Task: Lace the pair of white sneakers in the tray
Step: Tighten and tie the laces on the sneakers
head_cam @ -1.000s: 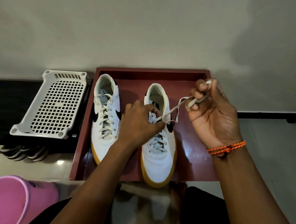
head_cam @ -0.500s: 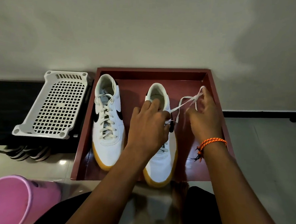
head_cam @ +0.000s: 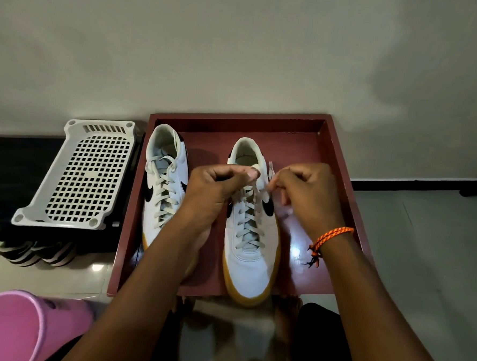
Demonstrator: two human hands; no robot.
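While both hands work at the collar end of the right sneaker (head_cam: 252, 237), the move in hand turns on the lace ends (head_cam: 270, 172), which rise just beyond the knuckles, toward 12 o'clock from the hands. The sneaker's long axis runs 12 to 6, heel far, toe near, inside the maroon tray (head_cam: 341, 170).

Left hand (head_cam: 217, 190): fingers curled, thumb and forefinger pinching lace at the top eyelets. Right hand (head_cam: 306, 195): also curled, pinching the other end; an orange braided wristband (head_cam: 330, 237) on its wrist. The hands sit close together, nearly touching, equally near the laces.

Left sneaker (head_cam: 166, 184): at 9 o'clock of the hands, same tray, parallel, laced to the top, ends loose.

Materials: smooth white uppers, black side marks, gum-yellow soles; flat woven off-white laces, limp; tray glossy and hard.

Judgement: lacing nearly done; tying the knot likely follows.
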